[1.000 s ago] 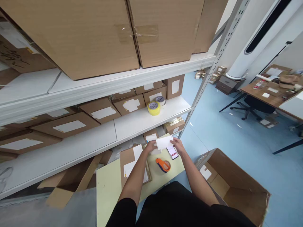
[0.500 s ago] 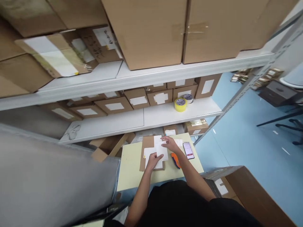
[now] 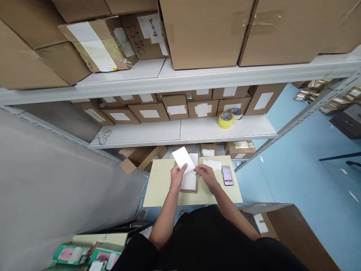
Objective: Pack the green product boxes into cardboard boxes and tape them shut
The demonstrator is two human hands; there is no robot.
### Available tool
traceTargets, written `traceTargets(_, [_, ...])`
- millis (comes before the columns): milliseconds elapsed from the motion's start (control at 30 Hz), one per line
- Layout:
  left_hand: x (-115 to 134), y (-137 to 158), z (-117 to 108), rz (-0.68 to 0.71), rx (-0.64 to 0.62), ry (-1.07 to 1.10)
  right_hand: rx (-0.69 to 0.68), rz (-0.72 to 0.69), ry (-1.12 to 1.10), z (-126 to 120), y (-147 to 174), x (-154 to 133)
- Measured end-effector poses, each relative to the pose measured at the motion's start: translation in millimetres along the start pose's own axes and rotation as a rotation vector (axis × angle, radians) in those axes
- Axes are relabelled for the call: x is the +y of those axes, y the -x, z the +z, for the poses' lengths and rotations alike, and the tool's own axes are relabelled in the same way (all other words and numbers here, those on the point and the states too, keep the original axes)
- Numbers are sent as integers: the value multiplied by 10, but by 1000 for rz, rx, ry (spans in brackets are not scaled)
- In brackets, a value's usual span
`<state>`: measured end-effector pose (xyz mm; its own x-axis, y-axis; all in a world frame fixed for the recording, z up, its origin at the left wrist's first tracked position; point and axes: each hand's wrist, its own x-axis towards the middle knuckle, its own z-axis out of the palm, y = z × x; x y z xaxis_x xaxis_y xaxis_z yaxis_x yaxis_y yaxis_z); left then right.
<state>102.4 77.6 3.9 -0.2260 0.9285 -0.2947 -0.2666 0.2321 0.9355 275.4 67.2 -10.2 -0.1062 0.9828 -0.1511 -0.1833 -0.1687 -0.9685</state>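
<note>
My left hand (image 3: 177, 177) grips a white paper sheet (image 3: 183, 158) between thumb and fingers, tilted above the small table. At the sheet's lower right corner, the fingertips of my right hand (image 3: 206, 175) are pinched together on its edge. Under both hands lies a flat cardboard box (image 3: 188, 191) with white paper (image 3: 188, 183) on its top; my left hand and the held sheet cover part of it. To the right are a phone (image 3: 227, 176) and more white papers (image 3: 213, 165). My right forearm mostly hides a dark object beside the box.
The pale yellow table (image 3: 158, 188) stands before a metal shelf (image 3: 158, 131) of cardboard boxes. Yellow tape (image 3: 225, 120) and another tape roll (image 3: 236, 113) sit on the middle shelf. An open carton (image 3: 141, 158) is at the left, a large carton (image 3: 299, 233) at lower right.
The white sheet has been raised and turned in my left hand. My right hand has moved from the sheet's top edge to its lower right corner. The view has shifted slightly.
</note>
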Motion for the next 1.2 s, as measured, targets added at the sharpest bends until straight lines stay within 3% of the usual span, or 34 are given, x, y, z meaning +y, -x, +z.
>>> traceTargets(1200, [-58, 151, -39, -14, 33, 59, -21, -34, 7, 91, 77, -64])
